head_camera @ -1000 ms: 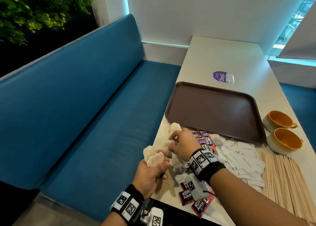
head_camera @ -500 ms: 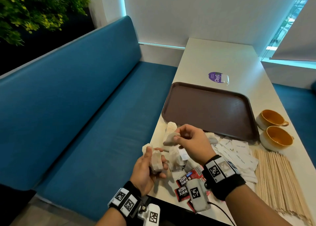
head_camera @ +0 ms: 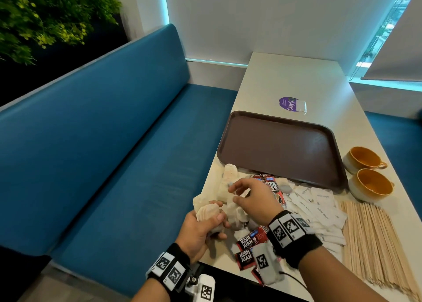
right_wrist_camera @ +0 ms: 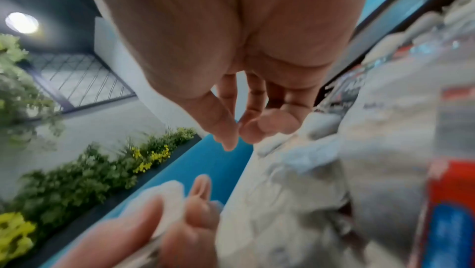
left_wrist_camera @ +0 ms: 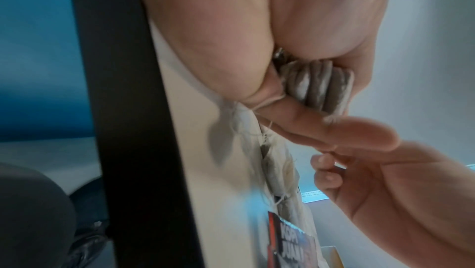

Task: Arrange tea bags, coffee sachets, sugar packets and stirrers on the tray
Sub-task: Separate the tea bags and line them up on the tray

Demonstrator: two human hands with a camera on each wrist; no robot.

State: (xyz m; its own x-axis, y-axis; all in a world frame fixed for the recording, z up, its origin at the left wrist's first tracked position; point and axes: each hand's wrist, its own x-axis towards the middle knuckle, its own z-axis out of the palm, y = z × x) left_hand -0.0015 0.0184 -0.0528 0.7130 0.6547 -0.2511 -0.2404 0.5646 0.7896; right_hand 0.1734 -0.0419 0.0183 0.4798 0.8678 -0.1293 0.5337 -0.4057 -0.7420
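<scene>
So the left hand [head_camera: 201, 231] grips a stack of tea bags [left_wrist_camera: 317, 87] at lower centre of the frame, while the right hand [head_camera: 253, 201] hovers with loosely spread fingers. Probably best to square the stack before moving it to the bare tray [head_camera: 280, 146].

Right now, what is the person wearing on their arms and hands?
Both forearms are bare, with no sleeves or gloves. Each wrist has a wide black fabric wristband carrying white square tags printed with black checker-like codes; the left one looks the same. Small white camera boxes with the same codes hang under the wrists, and a thin black cable trails from the right one.
</scene>
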